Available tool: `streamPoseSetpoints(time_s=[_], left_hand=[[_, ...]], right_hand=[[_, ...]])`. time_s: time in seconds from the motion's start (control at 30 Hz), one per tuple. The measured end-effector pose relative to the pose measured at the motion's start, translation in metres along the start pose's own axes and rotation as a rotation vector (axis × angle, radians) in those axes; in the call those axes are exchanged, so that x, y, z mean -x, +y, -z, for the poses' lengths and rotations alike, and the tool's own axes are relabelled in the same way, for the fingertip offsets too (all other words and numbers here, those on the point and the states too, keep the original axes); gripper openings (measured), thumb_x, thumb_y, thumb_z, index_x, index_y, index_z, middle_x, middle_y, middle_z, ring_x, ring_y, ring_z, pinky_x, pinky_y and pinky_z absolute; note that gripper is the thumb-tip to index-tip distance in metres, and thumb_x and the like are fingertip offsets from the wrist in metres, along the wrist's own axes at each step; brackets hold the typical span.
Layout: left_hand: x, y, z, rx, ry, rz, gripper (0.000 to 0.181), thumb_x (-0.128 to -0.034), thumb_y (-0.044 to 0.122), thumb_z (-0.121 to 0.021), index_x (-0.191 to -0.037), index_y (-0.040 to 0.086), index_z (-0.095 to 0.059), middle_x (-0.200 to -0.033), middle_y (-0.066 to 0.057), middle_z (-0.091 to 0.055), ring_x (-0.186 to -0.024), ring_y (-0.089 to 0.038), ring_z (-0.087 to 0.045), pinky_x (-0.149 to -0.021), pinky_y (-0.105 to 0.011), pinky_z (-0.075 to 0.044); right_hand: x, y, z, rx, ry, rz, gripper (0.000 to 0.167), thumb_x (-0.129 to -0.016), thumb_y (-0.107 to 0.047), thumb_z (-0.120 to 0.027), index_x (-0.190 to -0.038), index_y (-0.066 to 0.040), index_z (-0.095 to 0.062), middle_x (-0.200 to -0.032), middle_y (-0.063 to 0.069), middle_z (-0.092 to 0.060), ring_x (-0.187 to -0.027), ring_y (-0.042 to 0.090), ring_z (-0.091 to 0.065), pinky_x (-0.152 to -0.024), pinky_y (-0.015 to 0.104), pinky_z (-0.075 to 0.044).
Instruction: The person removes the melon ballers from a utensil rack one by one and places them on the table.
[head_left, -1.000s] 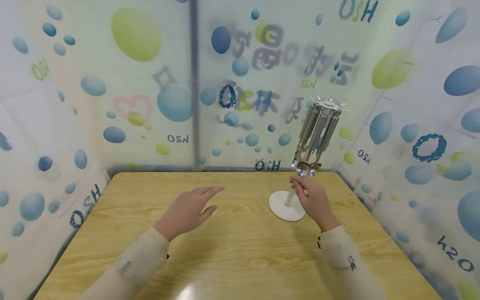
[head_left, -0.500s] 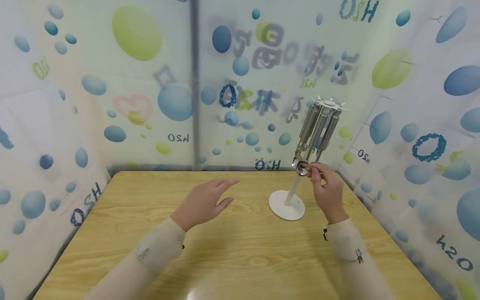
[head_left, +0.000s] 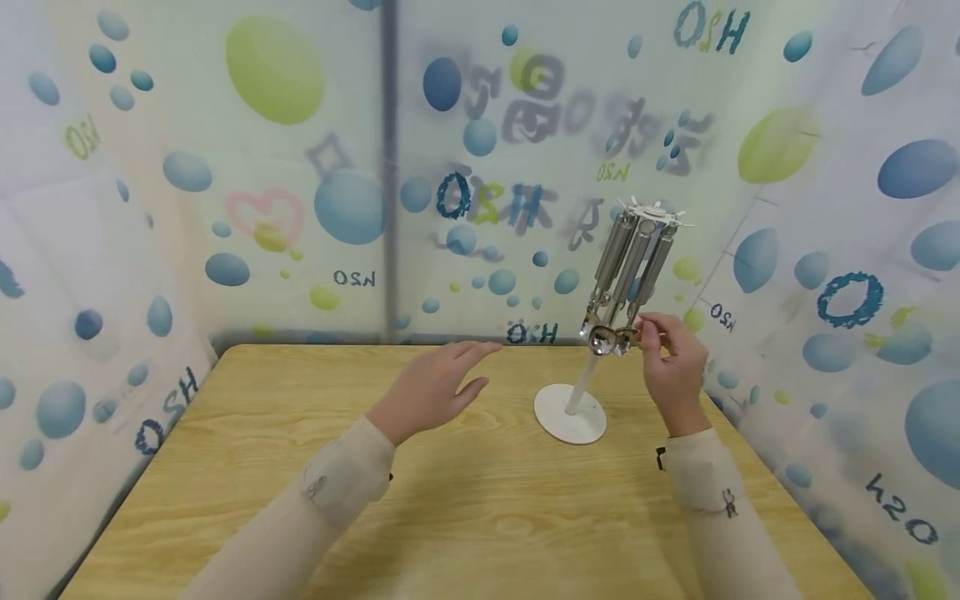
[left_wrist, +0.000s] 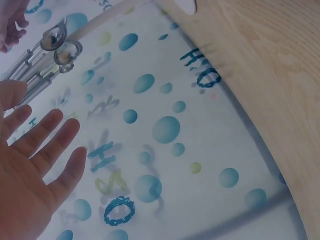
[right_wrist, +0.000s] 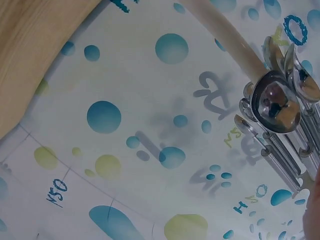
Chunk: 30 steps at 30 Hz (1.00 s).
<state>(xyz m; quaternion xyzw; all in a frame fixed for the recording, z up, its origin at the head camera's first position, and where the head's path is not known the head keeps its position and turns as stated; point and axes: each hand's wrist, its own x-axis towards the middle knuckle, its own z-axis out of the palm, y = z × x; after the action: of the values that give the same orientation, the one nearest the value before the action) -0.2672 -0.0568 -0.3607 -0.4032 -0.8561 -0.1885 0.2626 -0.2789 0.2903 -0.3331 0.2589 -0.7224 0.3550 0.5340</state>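
Note:
A white utensil stand (head_left: 551,423) rises from a round base at the back right of the table, with a spoked top. Several metal utensils with silver handles hang from it, their bowls low down; one is a ladle (head_left: 602,340), also near the right edge of the right wrist view. Beside these bowls, on the right, is my right hand (head_left: 675,367), fingers loosely curled; the left wrist view shows them apart from the metal, with nothing visibly held. My left hand (head_left: 427,387) hovers over the table left of the stand, fingers extended and holding nothing.
The wooden table (head_left: 480,533) has a light grain. Behind it and on both sides hang pale curtains (head_left: 480,275) printed with blue and green dots and letters. The right curtain stands close beyond my right hand.
My right hand has moved right and slightly up, from in front of the stand's pole to the right side of the hanging bowls. My left hand has drifted right and up toward the stand.

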Motion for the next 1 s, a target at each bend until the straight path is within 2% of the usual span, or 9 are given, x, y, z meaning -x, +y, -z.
streamPoseSetpoints(time_s=[0.13,0.3,0.37,0.53,0.67,1.0], left_hand=[[-0.008,0.002,0.001,0.004,0.006,0.005,0.046,-0.0992,0.022,-0.067,-0.143,0.016,-0.056,-0.13,-0.004,-0.065,-0.1,-0.021,-0.069,-0.071,-0.035,-0.058],[-0.016,0.006,0.003,-0.007,0.022,0.009,0.043,-0.0994,0.022,-0.067,-0.141,0.015,-0.058,-0.128,-0.005,-0.066,-0.107,-0.022,-0.068,-0.076,-0.037,-0.059],[-0.019,0.007,0.002,-0.001,0.026,0.011,0.043,-0.0995,0.021,-0.067,-0.141,0.014,-0.058,-0.129,-0.006,-0.066,-0.11,-0.023,-0.067,-0.082,-0.038,-0.059],[-0.027,0.011,0.001,0.013,0.018,0.017,0.044,-0.0999,0.021,-0.066,-0.142,0.011,-0.057,-0.134,-0.007,-0.064,-0.117,-0.023,-0.064,-0.094,-0.039,-0.056],[-0.034,0.016,-0.001,0.036,0.013,0.014,0.045,-0.1001,0.022,-0.066,-0.143,0.011,-0.056,-0.134,-0.007,-0.064,-0.119,-0.023,-0.063,-0.096,-0.04,-0.055],[-0.059,0.027,-0.002,0.053,0.015,-0.016,0.045,-0.1,0.022,-0.067,-0.142,0.009,-0.057,-0.133,-0.007,-0.064,-0.119,-0.022,-0.062,-0.095,-0.037,-0.056]], right_hand=[[-0.007,0.001,0.005,0.012,0.03,0.0,0.015,-0.091,0.013,-0.062,-0.104,0.01,-0.071,-0.089,0.021,-0.072,-0.076,0.006,-0.064,-0.074,0.006,-0.048],[-0.026,-0.025,0.007,-0.001,0.084,-0.006,0.013,-0.089,0.019,-0.06,-0.099,0.017,-0.067,-0.085,0.029,-0.068,-0.079,-0.006,-0.06,-0.072,0.006,-0.046],[-0.032,-0.032,0.007,0.005,0.1,-0.021,0.012,-0.089,0.02,-0.059,-0.098,0.019,-0.065,-0.085,0.032,-0.065,-0.08,-0.009,-0.059,-0.072,0.005,-0.045],[-0.036,-0.009,0.009,0.036,0.107,-0.074,0.012,-0.093,0.013,-0.062,-0.104,0.015,-0.067,-0.09,0.028,-0.067,-0.082,-0.01,-0.059,-0.073,0.006,-0.046],[-0.041,0.004,0.01,0.032,0.116,-0.109,0.012,-0.095,0.009,-0.063,-0.105,0.012,-0.068,-0.092,0.024,-0.069,-0.081,-0.009,-0.06,-0.072,0.008,-0.047],[-0.048,0.003,0.013,-0.018,0.144,-0.146,0.013,-0.095,0.011,-0.061,-0.104,0.016,-0.066,-0.091,0.027,-0.068,-0.078,-0.006,-0.061,-0.07,0.009,-0.049]])
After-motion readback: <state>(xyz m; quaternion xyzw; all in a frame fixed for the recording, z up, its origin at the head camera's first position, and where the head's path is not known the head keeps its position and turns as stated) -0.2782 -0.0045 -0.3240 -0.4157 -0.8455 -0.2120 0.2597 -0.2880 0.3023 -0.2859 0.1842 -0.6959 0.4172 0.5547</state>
